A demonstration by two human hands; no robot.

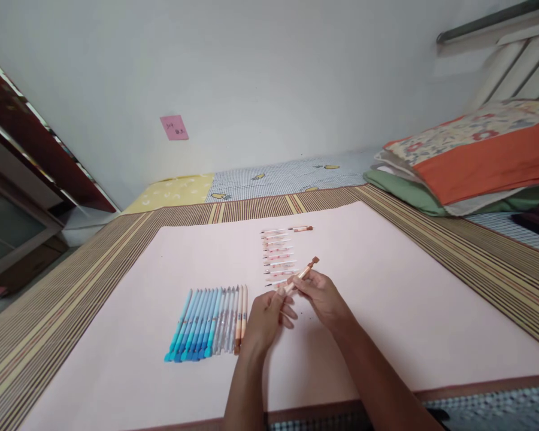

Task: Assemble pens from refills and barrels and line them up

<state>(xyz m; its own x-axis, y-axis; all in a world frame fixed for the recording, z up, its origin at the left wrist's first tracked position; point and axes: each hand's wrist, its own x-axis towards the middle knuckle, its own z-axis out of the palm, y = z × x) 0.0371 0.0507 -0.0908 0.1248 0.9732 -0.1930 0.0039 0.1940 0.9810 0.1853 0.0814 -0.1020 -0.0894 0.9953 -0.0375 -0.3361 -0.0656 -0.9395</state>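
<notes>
Your forearms come in over the near edge of the pale pink tabletop (408, 287), and both hands meet just right of its middle on one brown-capped pen (302, 274). Your left hand (267, 317) has its fingers curled closed round the pen's near, lower end, while your right hand (323, 296) pinches the barrel between thumb and fingertips just below the cap, so the pen slants up and away to the right, lifted clear of the surface. Judging from how things lie, the work is well along. A tight row of pens (206, 323) lies side by side to the near left, blue-barrelled on its left, then a few clear or grey ones, then two peach ones at its right end, all parallel and touching. Beyond your hands a column of pale pens (278, 257) lies crosswise, one above another. Whether these carry caps is too small to tell. At the far end of that column a loose brown piece (303, 228) lies by itself. The pens look like slim, smooth plastic cylinders, and the tabletop is matt, flat and plain. Around it runs a striped woven mat (476, 251), ribbed in brown and straw tones, and folded pillows (476, 161) of soft printed cloth are stacked at the far right.
</notes>
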